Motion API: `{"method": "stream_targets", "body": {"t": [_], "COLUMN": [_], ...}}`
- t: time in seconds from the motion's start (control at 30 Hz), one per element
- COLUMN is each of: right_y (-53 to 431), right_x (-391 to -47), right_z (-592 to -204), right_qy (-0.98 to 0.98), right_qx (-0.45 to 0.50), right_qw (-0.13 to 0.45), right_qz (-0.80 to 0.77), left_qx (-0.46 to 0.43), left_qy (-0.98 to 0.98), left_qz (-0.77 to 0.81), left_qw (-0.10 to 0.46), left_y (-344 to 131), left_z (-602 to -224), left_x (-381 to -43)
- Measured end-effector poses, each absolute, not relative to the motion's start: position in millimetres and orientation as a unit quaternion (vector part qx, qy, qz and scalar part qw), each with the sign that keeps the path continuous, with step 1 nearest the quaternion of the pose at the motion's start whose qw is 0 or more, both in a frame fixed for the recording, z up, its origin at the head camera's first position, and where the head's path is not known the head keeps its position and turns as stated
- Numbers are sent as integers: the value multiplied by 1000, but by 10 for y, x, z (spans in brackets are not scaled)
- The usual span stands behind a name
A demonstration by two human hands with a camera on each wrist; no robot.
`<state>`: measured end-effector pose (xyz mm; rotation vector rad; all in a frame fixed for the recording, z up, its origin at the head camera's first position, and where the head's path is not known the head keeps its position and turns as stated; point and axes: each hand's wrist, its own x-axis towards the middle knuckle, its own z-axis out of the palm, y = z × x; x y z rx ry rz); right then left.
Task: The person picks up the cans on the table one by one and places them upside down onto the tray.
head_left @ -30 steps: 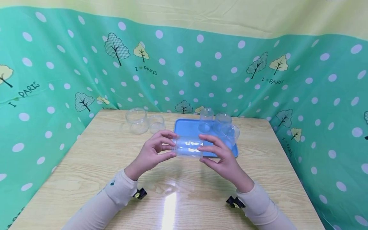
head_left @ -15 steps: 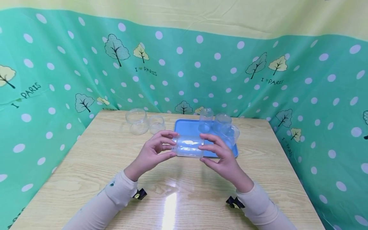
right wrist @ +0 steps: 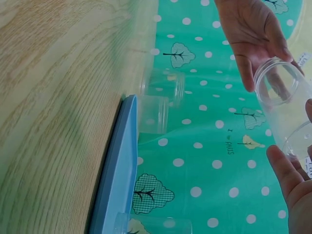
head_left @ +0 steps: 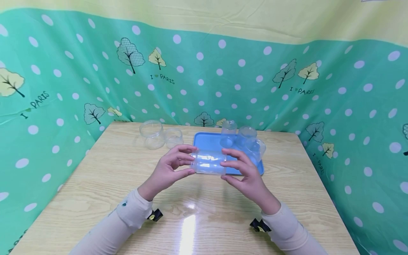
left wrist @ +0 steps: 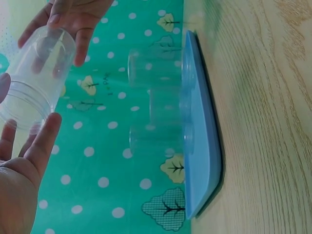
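A clear plastic jar (head_left: 209, 162) lies sideways in the air between both hands, close above the wooden table. My left hand (head_left: 172, 168) holds it by the threaded mouth end, thumb below and fingers above. At the base end, my right hand (head_left: 245, 175) grips it between thumb and spread fingertips. The jar's screw thread and lidless mouth show in the right wrist view, beside the left hand (right wrist: 256, 31). Seen from the left wrist, the base of the jar (left wrist: 46, 63) points toward the right hand (left wrist: 85, 19).
Behind the held jar, a blue tray (head_left: 206, 141) carries three clear containers, among them a tall narrow one (head_left: 228, 132). Left of the tray stand a wide clear jar (head_left: 152, 134) and a smaller one (head_left: 173, 137). A green dotted curtain (head_left: 204, 71) hangs along the table's back and sides.
Both hands keep their hold on the jar in nearly the same place. Only the reflections along the jar's side shift slightly.
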<state>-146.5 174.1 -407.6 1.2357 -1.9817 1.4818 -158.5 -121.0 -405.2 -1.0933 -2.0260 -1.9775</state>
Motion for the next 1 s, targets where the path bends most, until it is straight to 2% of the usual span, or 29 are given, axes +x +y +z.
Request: {"method": "stream_targets", "body": {"t": [0.7,1.0], "right_y": [1894,1902], "right_x": [-1506,-1567], "right_z": [-3954,-3911], "right_qy": [-734,-729], "right_qx": [407,416], "right_qw": [201,230], "right_qz": [505,492], "left_qx": [-370,-357], "left_qy": [-662,-706], "left_qz": [-651,-611], "left_qw": [36,37], "left_y": [-1235,-1245], "left_z": [-4143,-4196], "left_x": [-1681,-1711]}}
